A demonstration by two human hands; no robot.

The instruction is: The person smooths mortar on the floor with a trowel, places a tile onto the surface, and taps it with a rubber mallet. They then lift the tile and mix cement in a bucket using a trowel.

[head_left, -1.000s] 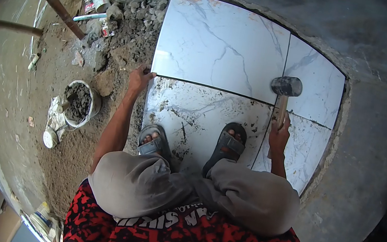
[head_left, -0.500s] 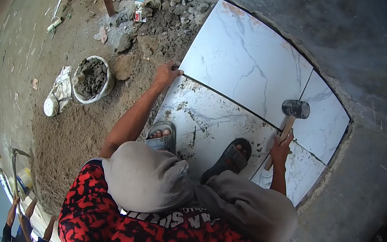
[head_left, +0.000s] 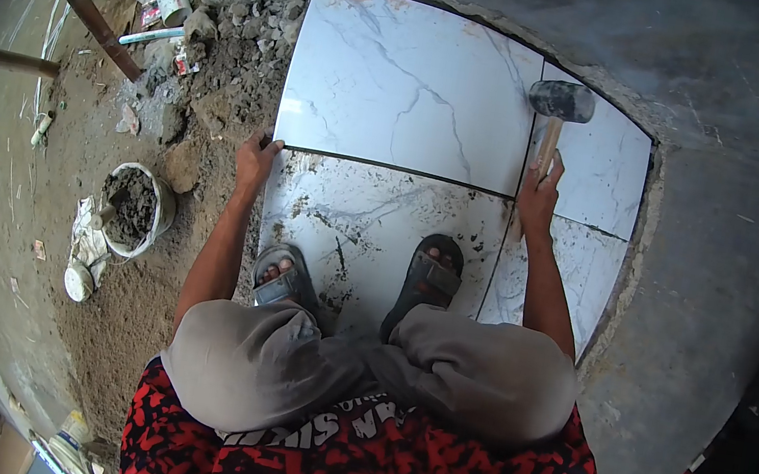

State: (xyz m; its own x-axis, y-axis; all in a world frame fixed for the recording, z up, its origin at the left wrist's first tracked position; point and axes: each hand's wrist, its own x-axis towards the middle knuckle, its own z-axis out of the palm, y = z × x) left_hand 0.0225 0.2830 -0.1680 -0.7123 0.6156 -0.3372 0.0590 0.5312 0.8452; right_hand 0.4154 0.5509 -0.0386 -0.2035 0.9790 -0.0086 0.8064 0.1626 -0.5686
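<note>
My right hand (head_left: pixel 539 198) is wrapped round the wooden handle of a rubber mallet (head_left: pixel 561 100). The mallet's dark head is over the joint between the large far floor tile (head_left: pixel 404 82) and a narrower tile (head_left: pixel 604 168) on the right; whether it touches them I cannot tell. At the near left corner of the far tile, my left hand (head_left: pixel 257 161) has its fingers closed on the edge. This tile is white with grey veins. A dark gap separates it from the nearer tile (head_left: pixel 385 203), which is specked with mortar and has my sandalled feet on it.
A bucket of mortar (head_left: pixel 166 215) stands on the sand to the left, beside a white cloth (head_left: pixel 89 241). Rubble (head_left: pixel 252 38) lies left of the far tile. A wooden post (head_left: pixel 89 2) stands farther left. Grey concrete floor (head_left: pixel 715 250) borders the tiles on the right.
The view has turned, shifting the tiles leftward. My right hand has carried the mallet farther forward along the joint. My left hand stays at the tile's corner.
</note>
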